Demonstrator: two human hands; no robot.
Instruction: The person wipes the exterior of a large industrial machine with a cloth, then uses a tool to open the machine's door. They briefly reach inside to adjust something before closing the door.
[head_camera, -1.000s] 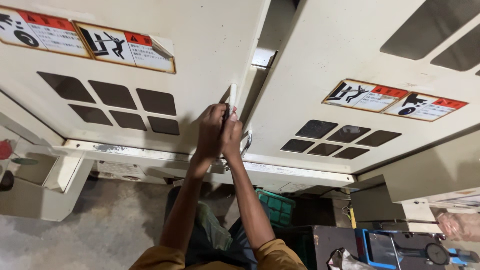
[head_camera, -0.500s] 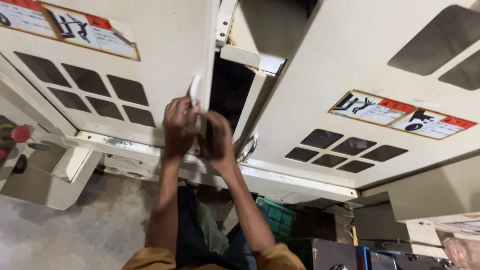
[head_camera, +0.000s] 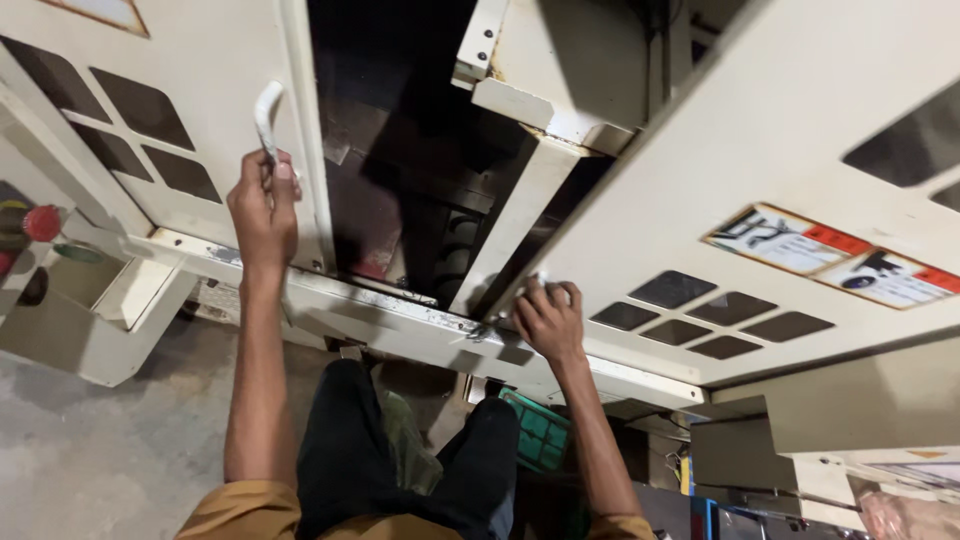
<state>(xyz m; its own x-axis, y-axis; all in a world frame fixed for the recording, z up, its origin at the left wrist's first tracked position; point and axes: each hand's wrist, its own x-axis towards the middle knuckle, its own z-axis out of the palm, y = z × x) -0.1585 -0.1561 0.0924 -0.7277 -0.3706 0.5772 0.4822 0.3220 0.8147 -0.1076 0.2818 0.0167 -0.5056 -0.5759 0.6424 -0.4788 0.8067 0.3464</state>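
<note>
Nearest the camera, the person's dark trousers and tan sleeves filled the bottom edge, over a grey floor (head_camera: 90, 450) and a green crate (head_camera: 535, 432) partly hidden behind a knee. Up from there, the right hand (head_camera: 550, 322) was clenched on the lower inner edge of the right door (head_camera: 760, 160), and the left hand (head_camera: 264, 205) was wrapped around the white handle (head_camera: 266, 118) of the left door (head_camera: 200, 90). By the look of it, the two cream doors stood well apart, the dark machine bay (head_camera: 400, 190) between them laid open, so the opening seemed largely done; how much travel remained, hard to call. Deeper in, only a pale bracket (head_camera: 545, 80) and black shadow showed. The bay's contents couldn't be made out, and both doors ran off frame.
</note>
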